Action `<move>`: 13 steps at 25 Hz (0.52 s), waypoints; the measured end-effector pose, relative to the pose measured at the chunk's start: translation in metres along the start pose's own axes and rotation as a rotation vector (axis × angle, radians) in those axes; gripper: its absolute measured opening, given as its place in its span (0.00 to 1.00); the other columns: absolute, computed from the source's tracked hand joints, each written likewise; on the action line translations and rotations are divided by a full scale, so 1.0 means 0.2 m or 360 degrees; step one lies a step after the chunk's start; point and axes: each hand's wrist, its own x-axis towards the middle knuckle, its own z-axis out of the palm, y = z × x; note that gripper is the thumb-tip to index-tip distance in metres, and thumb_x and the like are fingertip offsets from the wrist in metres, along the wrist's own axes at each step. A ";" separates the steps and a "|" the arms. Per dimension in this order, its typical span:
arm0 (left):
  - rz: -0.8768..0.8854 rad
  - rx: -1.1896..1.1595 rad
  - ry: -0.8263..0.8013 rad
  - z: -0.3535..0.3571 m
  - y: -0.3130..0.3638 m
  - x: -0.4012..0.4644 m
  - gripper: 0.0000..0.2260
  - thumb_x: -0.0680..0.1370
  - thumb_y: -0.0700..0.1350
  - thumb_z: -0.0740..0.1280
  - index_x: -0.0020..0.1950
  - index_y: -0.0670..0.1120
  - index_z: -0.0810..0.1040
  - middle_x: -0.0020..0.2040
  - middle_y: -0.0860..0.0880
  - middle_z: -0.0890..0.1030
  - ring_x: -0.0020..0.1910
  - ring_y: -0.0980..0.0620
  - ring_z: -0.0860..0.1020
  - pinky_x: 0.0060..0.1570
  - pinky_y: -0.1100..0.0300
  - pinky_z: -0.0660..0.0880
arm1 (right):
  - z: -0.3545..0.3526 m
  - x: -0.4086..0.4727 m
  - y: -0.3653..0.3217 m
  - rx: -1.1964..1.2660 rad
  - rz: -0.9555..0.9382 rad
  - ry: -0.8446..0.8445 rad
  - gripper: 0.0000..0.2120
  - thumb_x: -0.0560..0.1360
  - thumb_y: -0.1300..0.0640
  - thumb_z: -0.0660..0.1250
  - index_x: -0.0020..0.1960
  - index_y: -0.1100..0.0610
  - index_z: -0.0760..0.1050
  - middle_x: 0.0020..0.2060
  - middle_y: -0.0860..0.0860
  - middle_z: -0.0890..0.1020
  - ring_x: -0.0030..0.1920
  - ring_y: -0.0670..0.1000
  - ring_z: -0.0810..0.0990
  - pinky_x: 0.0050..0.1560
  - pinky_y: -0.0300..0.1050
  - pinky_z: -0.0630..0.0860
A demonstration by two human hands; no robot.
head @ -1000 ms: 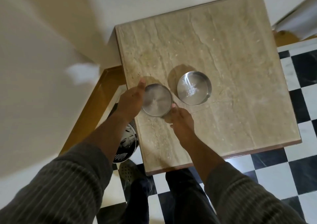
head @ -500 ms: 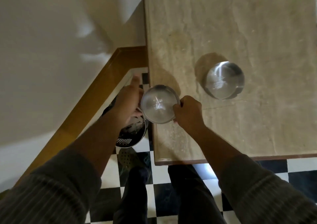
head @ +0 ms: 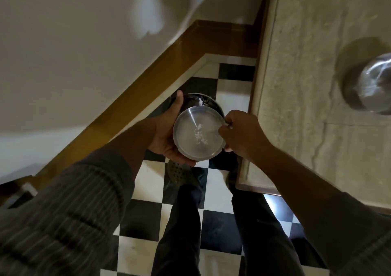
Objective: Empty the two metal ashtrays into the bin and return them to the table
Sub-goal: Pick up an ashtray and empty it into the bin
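Observation:
A round metal ashtray with a little pale ash in its bottom is held level over the floor, left of the table. My left hand cups it from the left and underneath. My right hand pinches its right rim. Directly below and behind it the dark bin shows only part of its rim; the rest is hidden by the ashtray and my hands. The second metal ashtray stands on the beige stone table at the right edge of view, blurred.
A wooden skirting board runs diagonally along the white wall close behind the bin. The floor is black and white checked tile. My legs and a perforated shoe stand below the ashtray, against the table's near left corner.
Both hands have carried the ashtray off the table's left edge and over the bin. The view has swung left, so the second ashtray now sits at the right edge.

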 end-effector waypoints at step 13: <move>0.0132 0.0144 -0.0398 -0.23 0.00 0.11 0.40 0.64 0.73 0.61 0.65 0.47 0.75 0.51 0.34 0.85 0.47 0.33 0.84 0.35 0.43 0.83 | 0.17 0.10 0.03 -0.0401 -0.0589 0.0206 0.09 0.82 0.57 0.63 0.54 0.60 0.80 0.41 0.49 0.76 0.37 0.42 0.72 0.37 0.27 0.64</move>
